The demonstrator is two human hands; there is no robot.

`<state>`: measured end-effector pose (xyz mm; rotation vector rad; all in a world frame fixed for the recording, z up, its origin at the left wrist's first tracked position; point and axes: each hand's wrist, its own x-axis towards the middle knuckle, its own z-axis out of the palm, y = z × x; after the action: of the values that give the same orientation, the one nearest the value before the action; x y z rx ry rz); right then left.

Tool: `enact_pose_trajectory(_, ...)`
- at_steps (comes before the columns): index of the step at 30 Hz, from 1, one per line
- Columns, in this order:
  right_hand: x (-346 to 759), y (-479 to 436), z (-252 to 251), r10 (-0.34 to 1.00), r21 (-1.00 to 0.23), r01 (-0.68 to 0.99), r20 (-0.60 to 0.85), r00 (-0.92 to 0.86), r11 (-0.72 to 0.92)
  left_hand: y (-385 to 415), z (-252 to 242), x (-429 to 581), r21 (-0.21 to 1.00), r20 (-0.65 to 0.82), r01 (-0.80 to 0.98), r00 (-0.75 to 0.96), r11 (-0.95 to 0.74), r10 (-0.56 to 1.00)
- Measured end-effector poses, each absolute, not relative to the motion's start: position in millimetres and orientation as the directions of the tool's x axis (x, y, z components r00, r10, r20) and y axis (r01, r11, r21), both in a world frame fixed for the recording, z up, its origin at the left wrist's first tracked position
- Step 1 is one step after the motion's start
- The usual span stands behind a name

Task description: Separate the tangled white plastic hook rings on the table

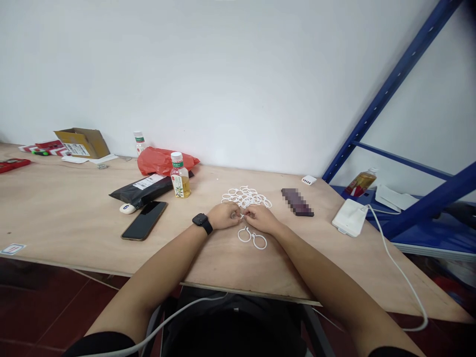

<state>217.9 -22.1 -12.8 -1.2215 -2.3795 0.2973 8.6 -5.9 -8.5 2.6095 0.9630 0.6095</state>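
My left hand (pixel 226 216), with a black watch on its wrist, pinches a small white plastic ring (pixel 241 216) that looks like a curtain ring. From the other side my right hand (pixel 258 218) closes its fingertips on the same piece, and most of it is hidden by the fingers. Just beyond both hands lies a pile of similar white rings (pixel 245 196). Nearer to me, two more white rings (pixel 259 241) rest flat on the wooden table, side by side.
To the left are a phone (pixel 144 221), a black parcel (pixel 148 189), a drink bottle (pixel 180 176) and a red bag (pixel 159 159). A dark, partly blurred object (pixel 296 202) lies on the right. Farther right sits a white device (pixel 349 217) with a cable, beside a blue rack (pixel 390 72).
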Motion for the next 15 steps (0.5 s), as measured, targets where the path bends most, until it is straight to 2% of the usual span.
enact_pose_trajectory(4,215.2,-24.4,-12.1,0.826,-0.454,0.691,0.340,-0.449,0.562,-9.3,-7.1,10.3,0.426,0.297,0.594,0.621,-0.682,0.726)
enact_pose_trajectory(15,209.2,-25.6,-5.0,0.830,-0.599,0.576,0.438,-0.345,0.556,-11.6,1.6,9.1,0.473,0.370,0.570,0.563,-0.672,0.739)
